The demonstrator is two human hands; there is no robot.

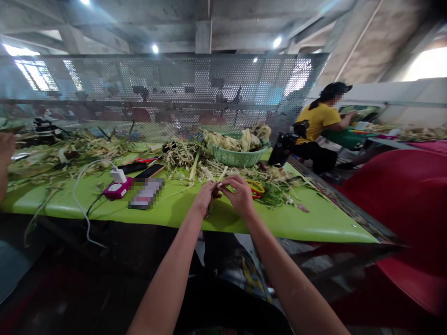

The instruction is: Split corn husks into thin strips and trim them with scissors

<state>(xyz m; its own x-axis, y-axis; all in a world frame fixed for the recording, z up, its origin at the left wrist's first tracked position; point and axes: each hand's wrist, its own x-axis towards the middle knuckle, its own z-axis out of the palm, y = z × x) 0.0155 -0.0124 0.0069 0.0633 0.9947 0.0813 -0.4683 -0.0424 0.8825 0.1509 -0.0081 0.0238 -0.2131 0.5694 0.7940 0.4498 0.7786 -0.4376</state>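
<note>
My left hand (pixel 203 197) and my right hand (pixel 239 193) meet above the near edge of the lime-green table (pixel 167 211). Both are closed around a thin pale plant stalk (pixel 217 185), pinched between the fingers of the two hands. Just beyond my right hand lie yellow-and-red scissors (pixel 256 188) among green stems and husk scraps (pixel 279 190). A green plastic basket (pixel 239 157) heaped with pale husks stands further back.
A pink power strip with a white charger (pixel 117 186) and two phones (pixel 150 171) lie to the left. Husk litter (pixel 70 151) covers the far left. A perforated metal screen (pixel 167 88) backs the table. A person in a yellow shirt (pixel 319 125) works at right, beside a red chair (pixel 405 209).
</note>
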